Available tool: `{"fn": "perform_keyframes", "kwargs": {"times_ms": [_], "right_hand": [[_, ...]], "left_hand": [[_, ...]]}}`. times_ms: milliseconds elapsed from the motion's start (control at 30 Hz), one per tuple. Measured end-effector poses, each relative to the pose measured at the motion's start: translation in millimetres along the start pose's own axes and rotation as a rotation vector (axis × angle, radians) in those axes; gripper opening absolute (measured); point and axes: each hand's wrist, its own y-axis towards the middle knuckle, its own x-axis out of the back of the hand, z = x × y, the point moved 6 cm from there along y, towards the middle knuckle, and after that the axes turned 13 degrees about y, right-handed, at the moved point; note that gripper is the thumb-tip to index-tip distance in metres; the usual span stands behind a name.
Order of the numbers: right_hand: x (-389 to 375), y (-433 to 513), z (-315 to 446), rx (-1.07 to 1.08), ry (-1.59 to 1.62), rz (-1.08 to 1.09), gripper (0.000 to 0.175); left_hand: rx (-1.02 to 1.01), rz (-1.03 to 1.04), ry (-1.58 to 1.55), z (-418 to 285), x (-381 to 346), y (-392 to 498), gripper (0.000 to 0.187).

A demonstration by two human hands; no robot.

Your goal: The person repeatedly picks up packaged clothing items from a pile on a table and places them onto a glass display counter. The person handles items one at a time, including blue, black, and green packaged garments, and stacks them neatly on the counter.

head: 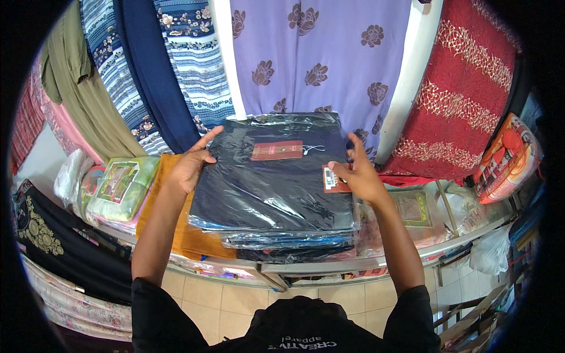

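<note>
A stack of dark folded garments in clear plastic sleeves (273, 189) lies before me, its top packet black and glossy. My left hand (190, 168) rests against the stack's left edge, thumb and index finger spread. At the right edge is my right hand (363, 180), fingers apart, its thumb over the corner of a red-brown tag with a white barcode sticker (329, 178). Another red-brown tag (277, 150) with a white string loop lies near the top of the packet. Some fingers of both hands are hidden from view.
An orange-brown cloth (176, 234) lies under the stack's left side on the counter. Packed green bedding (123, 187) stands farther left, and a plastic-wrapped orange bundle (507, 161) at right. Behind hang a purple flowered cloth (282, 53) and a red patterned cloth (459, 92).
</note>
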Motion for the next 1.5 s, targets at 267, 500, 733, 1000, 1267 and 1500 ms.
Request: {"fn": "perform_keyframes", "kwargs": {"times_ms": [267,500,733,1000,1267,1500], "right_hand": [[-2,21,9,0.227,-0.441,0.035,0.067],[-8,22,26,0.241,-0.804,-0.104,0.057],[-38,88,26,0.640,-0.812,0.030,0.055],[-42,101,0,0.487,-0.837,0.088,0.060],[-38,103,-11,0.408,-0.772,0.103,0.059],[-43,99,10,0.449,-0.719,0.141,0.058]], "left_hand": [[0.015,-0.053,0.396,20,20,20,0.043],[-0.416,-0.336,1.452,-2,17,26,0.053],[-0.693,-0.040,1.550,-8,-26,74,0.063],[-0.415,0.084,1.698,33,-16,101,0.075],[-0.449,0.011,1.682,40,-16,104,0.074],[-0.503,-0.026,1.600,22,-22,92,0.069]]}}
